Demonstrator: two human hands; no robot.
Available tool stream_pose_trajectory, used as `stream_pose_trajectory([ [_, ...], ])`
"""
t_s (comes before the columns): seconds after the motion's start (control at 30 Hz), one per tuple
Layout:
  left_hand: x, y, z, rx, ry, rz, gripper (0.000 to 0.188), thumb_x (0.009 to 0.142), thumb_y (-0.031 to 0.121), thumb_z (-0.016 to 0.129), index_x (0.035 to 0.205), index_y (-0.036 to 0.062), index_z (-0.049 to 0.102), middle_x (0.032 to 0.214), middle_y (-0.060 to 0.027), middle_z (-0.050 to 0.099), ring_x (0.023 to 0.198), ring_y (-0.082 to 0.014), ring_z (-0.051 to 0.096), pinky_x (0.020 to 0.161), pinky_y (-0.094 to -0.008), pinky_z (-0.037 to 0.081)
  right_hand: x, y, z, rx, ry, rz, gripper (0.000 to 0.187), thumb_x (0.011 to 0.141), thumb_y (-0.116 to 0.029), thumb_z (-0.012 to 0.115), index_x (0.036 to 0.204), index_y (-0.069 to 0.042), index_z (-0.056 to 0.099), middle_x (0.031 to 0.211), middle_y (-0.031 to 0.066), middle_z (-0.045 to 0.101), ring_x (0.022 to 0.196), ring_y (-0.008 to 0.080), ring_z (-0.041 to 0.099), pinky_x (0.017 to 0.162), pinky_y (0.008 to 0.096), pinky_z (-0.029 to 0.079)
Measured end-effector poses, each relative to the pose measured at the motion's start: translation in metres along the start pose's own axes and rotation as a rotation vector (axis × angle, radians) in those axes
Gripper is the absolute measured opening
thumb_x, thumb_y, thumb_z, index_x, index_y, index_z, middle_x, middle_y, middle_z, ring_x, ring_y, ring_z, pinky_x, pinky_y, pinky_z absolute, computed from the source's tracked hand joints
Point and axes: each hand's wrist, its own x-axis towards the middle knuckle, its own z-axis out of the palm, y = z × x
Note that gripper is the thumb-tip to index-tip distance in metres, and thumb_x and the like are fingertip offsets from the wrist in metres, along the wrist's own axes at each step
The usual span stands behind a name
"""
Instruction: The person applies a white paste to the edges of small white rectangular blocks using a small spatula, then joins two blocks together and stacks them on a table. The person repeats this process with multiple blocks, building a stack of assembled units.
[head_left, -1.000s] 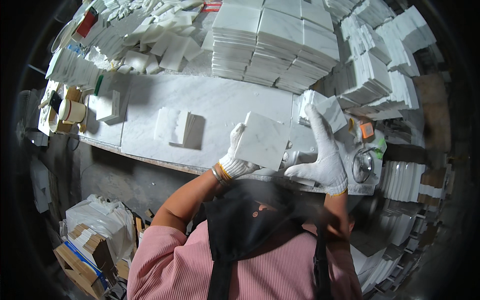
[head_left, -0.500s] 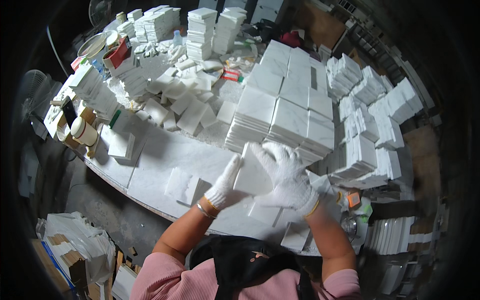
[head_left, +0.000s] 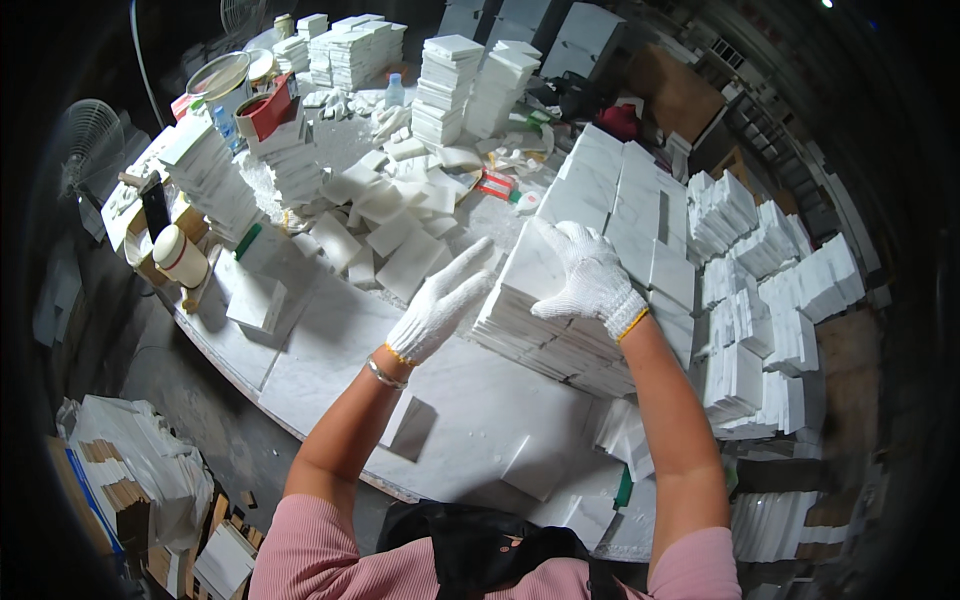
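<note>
Both my hands wear white knit gloves with yellow cuffs. My left hand (head_left: 442, 302) is stretched out beside the near-left corner of a block of stacked tiles (head_left: 585, 365), holding nothing. On the block's near-left stack lies a white marble-look tile (head_left: 525, 268). My right hand (head_left: 588, 278) rests over its right part, fingers and thumb spread; contact under the palm is hidden. Below my hands, single white tiles lie on the pale tabletop (head_left: 340, 350): one tile (head_left: 398, 418) by my left forearm, another tile (head_left: 532, 466) nearer me.
Loose white tiles (head_left: 385, 235) lie piled beyond my left hand. Tall tile stacks (head_left: 447, 90) stand at the back. More tile stacks (head_left: 735, 380) line the right. A cream jar (head_left: 180, 258) and a roll of red tape (head_left: 266, 112) are at the left.
Both hands have moved up and away from me, with the tile they held between them now gone from the left hand. The right hand has come over the stacked block. The view has shifted.
</note>
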Motion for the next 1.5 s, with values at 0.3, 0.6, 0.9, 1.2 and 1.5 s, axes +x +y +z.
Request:
stream_pose_trajectory([
  [0.3, 0.021, -0.034, 0.014, 0.322, -0.029, 0.124, 0.066, 0.098, 0.01, 0.065, 0.156, 0.0016, 0.036, 0.161, -0.015, 0.04, 0.144, -0.0194, 0.041, 0.116, -0.0317, 0.036, -0.015, -0.008, -0.006, -0.078, 0.038, 0.026, 0.085, 0.063, -0.051, 0.084, 0.137, -0.013, 0.063, 0.141, 0.0153, 0.053, 0.13, 0.0354, 0.05, 0.11, 0.0471, 0.039],
  [0.6, 0.032, -0.048, 0.021, 0.579, 0.011, 0.364, 0.062, 0.097, 0.003, 0.065, 0.153, 0.0, 0.04, 0.154, -0.0192, 0.048, 0.145, -0.0234, 0.044, 0.115, -0.032, 0.038, -0.101, -0.025, -0.043, 0.117, 0.365, 0.062, 0.073, 0.067, -0.035, 0.088, 0.13, -0.006, 0.066, 0.133, 0.0137, 0.06, 0.123, 0.0326, 0.055, 0.107, 0.0478, 0.044],
  [0.9, -0.021, -0.045, 0.021, 0.494, 0.206, 0.234, 0.064, 0.101, 0.01, 0.062, 0.156, -0.0042, 0.032, 0.153, -0.0182, 0.049, 0.138, -0.0227, 0.049, 0.112, -0.0315, 0.04, -0.305, -0.085, -0.02, 0.524, 0.149, 0.309, 0.051, 0.073, -0.023, 0.087, 0.118, -0.003, 0.073, 0.111, 0.0131, 0.072, 0.103, 0.0322, 0.068, 0.094, 0.0407, 0.053],
  [1.2, -0.166, -0.094, 0.069, 0.663, -0.182, -0.052, 0.033, 0.089, -0.002, 0.071, 0.122, 0.004, 0.071, 0.134, -0.0128, 0.064, 0.114, -0.0203, 0.066, 0.092, -0.03, 0.057, -0.462, -0.11, 0.086, 0.522, 0.012, 0.82, 0.074, 0.076, -0.025, 0.084, 0.141, -0.005, 0.057, 0.133, 0.0222, 0.061, 0.122, 0.0408, 0.058, 0.103, 0.0472, 0.047],
  [1.5, -0.202, -0.126, 0.091, 1.101, -0.458, 0.111, 0.062, 0.082, 0.031, 0.078, 0.138, 0.012, 0.06, 0.144, -0.0163, 0.057, 0.136, -0.0397, 0.049, 0.109, -0.0484, 0.044, -0.485, -0.118, 0.089, 0.364, -0.055, 0.884, 0.103, 0.064, -0.026, 0.089, 0.154, -0.01, 0.04, 0.152, 0.0203, 0.044, 0.143, 0.0388, 0.039, 0.119, 0.0471, 0.031],
])
